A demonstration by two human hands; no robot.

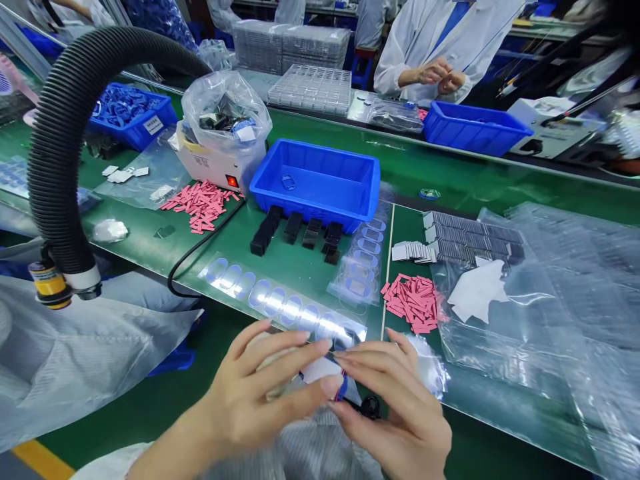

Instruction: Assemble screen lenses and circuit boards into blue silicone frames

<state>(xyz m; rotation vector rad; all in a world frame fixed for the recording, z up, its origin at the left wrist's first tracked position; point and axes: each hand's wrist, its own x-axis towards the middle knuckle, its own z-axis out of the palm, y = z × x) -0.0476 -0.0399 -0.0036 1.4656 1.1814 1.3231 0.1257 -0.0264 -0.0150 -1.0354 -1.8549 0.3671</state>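
Observation:
At the bench's near edge, my left hand [267, 387] and my right hand [400, 400] hold a small blue-edged part with a white face [320, 370] between them. My left thumb presses on its face, and my right thumb and fingers pinch its right end. Fingers cover much of the part, so its exact kind is hidden. A dark round object [371, 407] shows beside my right palm; whether it joins the part I cannot tell. Just beyond my fingers lies a clear strip of oval film pieces [275, 301]. Pink strips [414, 303] are heaped beyond my right hand.
A blue bin [315, 180] holds one small blue frame. Black rectangular pieces [265, 230] lie before it. Grey pieces [473, 237] sit in rows at right, near clear plastic sheets [575, 280]. A black hose [55, 153] arches at left. A co-worker's hands [440, 75] are across the bench.

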